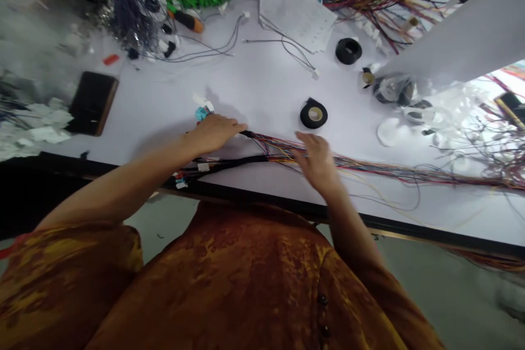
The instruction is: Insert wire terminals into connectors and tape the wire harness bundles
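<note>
on the white table (pixel 254 87) a long bundle of coloured wires (pixel 369 167) lies along the near edge, its left end wrapped in black. the left hand (pixel 213 132) presses flat on that end, fingers spread and gripping nothing. the right hand (pixel 318 161), blurred, is open over the loose strands. this looks like smoothing; the next move calls for keeping the strands together. a tape roll (pixel 314 114) sits just beyond.

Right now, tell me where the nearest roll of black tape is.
In the head view the black tape roll lies flat on the white table, just beyond the right hand and the coloured wire bundle.
</note>
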{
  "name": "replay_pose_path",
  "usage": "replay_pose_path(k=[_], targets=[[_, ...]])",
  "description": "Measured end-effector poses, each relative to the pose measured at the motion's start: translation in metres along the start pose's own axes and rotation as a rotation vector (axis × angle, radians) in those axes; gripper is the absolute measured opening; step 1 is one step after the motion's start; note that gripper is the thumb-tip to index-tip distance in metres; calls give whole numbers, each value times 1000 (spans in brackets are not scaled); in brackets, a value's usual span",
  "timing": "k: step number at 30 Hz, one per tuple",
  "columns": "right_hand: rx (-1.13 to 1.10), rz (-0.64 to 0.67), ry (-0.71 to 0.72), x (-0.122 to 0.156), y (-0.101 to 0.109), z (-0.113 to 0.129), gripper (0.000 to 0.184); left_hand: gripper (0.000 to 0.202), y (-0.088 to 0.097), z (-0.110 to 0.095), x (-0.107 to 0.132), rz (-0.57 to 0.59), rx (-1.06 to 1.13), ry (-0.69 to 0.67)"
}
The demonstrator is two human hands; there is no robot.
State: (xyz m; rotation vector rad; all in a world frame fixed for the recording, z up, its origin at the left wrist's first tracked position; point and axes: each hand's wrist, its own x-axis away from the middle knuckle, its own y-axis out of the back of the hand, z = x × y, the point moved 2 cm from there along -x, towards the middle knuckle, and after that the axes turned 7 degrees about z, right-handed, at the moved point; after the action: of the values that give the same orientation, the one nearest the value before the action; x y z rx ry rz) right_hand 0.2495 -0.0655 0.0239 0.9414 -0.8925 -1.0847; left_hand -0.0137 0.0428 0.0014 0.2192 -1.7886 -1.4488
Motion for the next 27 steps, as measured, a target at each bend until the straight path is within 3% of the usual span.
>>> replay_pose_path(k=[3, 5, 8, 10, 11, 14, 15, 17, 19, 21, 27], targets=[[-59, 75, 67, -56, -31, 58, 43, 47, 6, -1, 3, -52, 39, 8], [-39, 136, 38, -79, -47, 77, 32, 39, 12, -4, 11, -150, 99, -7], [-72, 155, -47, -89, -57, 79, 26, 27, 21, -14, 33, -456, 305, 24], [-111, 117, -79, -88, -59, 72, 26, 21, 18, -22, 44, -620, 595, 82], [-126, 94, -86, -86, -59, 69, 25, 20, 13, -26, 45, -624, 786, 94], [-159, 30, -76, -81, -61, 64, 25, 29, -9, -37, 23, -419, 1418, 63], [-165, 15, -65, -80, -61, 64, 25, 31, -15, -39, 13, -399, 1601, 56], [-156, 9, -48, -79, -61, 66, 26, 35, -20, -41, -7, -477, 1855, 46], [-121, 31, -44, -78, -61, 67, 27, 34, -19, -41, -20, -565, 1925, 47], [-65, 67, -40, -79, -60, 70, 26, 33, -17, -40, -22, -603, 1859, 58], [4, 99, -20, -78, -65, 81, 25, 26, -11, -35, -6, -551, 1581, 20]])
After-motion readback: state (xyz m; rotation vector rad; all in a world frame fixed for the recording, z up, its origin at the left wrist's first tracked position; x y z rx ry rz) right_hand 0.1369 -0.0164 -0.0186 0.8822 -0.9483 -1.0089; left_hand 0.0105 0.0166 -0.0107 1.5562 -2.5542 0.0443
